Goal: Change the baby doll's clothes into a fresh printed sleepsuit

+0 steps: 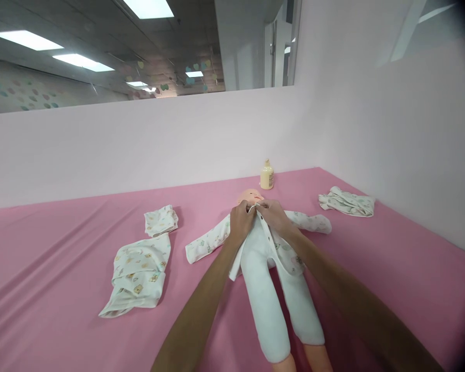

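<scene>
A baby doll (pixel 263 305) lies on its back, its feet end toward me, in a pale white body and leg covering. Over it is a white printed baby jacket (pixel 284 250), hanging apart down the front, with small snaps along one edge. Both sleeves stretch out to the sides. At the doll's neck my left hand (pixel 242 221) pinches one collar edge of the jacket. My right hand (pixel 273 214) pinches the other collar edge, close beside the left. The fingertips hide the collar's fastening and part of the doll's head.
Folded printed baby clothes (pixel 139 274) and a smaller folded cloth (pixel 160 221) lie to the left. A cream pump bottle (pixel 267 175) stands behind the doll's head. At right is a crumpled printed garment (pixel 346 201). A pink sheet (pixel 62 258) covers the surface, with white walls behind.
</scene>
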The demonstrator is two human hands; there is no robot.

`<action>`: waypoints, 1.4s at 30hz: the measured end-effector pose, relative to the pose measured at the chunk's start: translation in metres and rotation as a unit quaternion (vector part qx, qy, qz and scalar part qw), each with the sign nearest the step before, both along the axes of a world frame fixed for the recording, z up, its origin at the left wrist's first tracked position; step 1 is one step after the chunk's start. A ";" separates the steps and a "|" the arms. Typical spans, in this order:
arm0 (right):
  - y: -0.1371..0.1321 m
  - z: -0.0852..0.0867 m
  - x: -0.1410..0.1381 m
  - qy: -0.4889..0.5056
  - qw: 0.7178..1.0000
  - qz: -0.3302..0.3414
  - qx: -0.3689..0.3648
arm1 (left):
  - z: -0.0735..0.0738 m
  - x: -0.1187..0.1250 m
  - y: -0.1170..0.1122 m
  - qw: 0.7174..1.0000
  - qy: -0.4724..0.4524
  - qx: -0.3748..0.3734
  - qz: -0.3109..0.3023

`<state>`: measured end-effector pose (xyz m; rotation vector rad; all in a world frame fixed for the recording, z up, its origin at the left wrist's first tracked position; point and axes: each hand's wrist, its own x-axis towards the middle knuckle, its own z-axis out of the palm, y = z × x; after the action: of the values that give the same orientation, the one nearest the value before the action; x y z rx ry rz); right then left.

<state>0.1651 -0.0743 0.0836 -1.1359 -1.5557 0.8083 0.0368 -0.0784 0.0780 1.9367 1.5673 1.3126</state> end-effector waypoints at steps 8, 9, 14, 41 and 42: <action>-0.010 0.007 -0.008 -0.078 0.993 -0.004 0.085 | -0.003 -0.002 0.004 0.998 -0.069 -0.003 0.000; -0.011 0.006 -0.010 -0.082 0.993 -0.010 0.088 | -0.003 -0.003 0.004 0.997 -0.075 -0.006 0.001; -0.017 0.000 -0.021 -0.096 0.987 -0.031 0.126 | -0.005 -0.005 0.007 0.994 -0.111 -0.019 -0.007; -0.023 -0.003 -0.026 0.092 0.995 -0.028 -0.031 | 0.016 -0.015 0.004 0.885 -0.368 -0.272 -0.090; -0.024 -0.002 -0.026 0.092 0.995 -0.027 -0.035 | 0.016 -0.015 0.004 0.882 -0.372 -0.273 -0.096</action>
<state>0.1391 -0.0980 0.0814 -1.1162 -1.3480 0.9106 0.0216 -0.0743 0.0944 1.0208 1.1351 1.1526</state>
